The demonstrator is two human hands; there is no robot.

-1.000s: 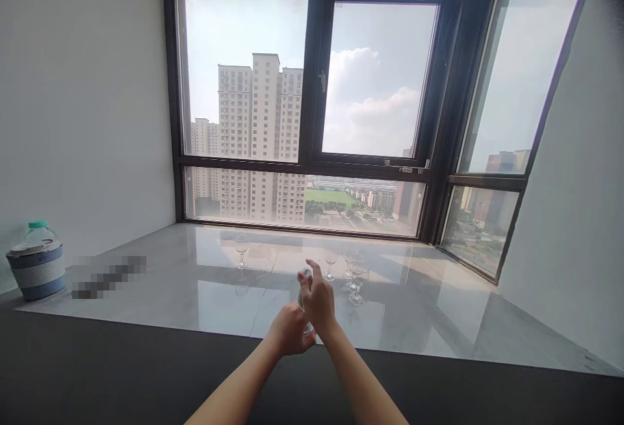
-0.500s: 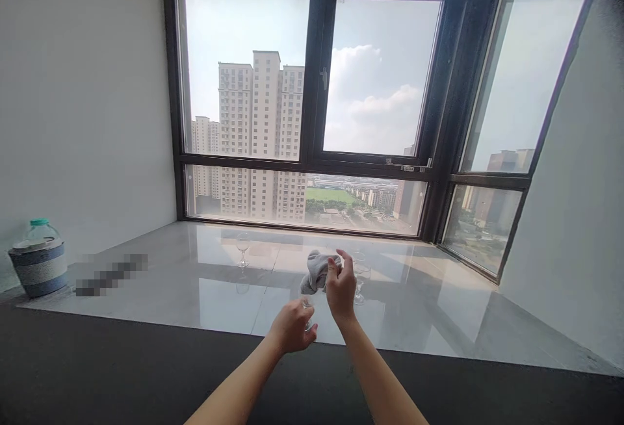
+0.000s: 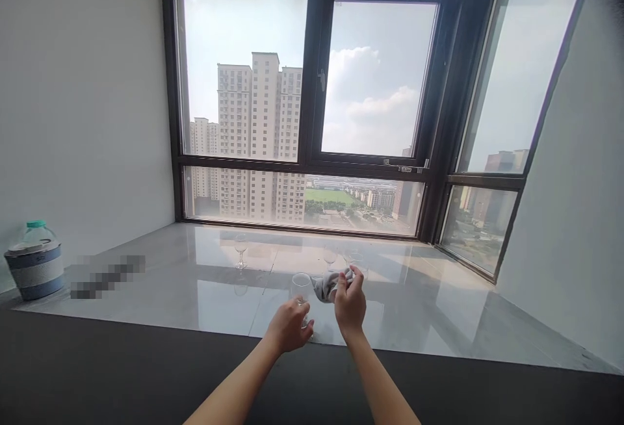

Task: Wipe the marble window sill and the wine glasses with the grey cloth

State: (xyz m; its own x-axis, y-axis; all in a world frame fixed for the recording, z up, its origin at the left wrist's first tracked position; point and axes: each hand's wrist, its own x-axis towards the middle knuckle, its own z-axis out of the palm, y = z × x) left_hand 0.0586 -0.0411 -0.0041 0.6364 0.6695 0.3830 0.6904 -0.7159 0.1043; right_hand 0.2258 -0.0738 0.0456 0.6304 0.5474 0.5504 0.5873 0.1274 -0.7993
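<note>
Left hand (image 3: 288,325) grips a wine glass (image 3: 301,287) upright; right hand (image 3: 350,303), raised beside it, pinches a cloth (image 3: 325,286).

Clear, glossy wine glass (image 3: 301,285); soft grey cloth (image 3: 325,286), matt and crumpled; polished marble-look sill (image 3: 195,282) mirroring the window; matt black ledge (image 3: 97,373); jar (image 3: 35,262) wrapped in rough woven rope
</note>
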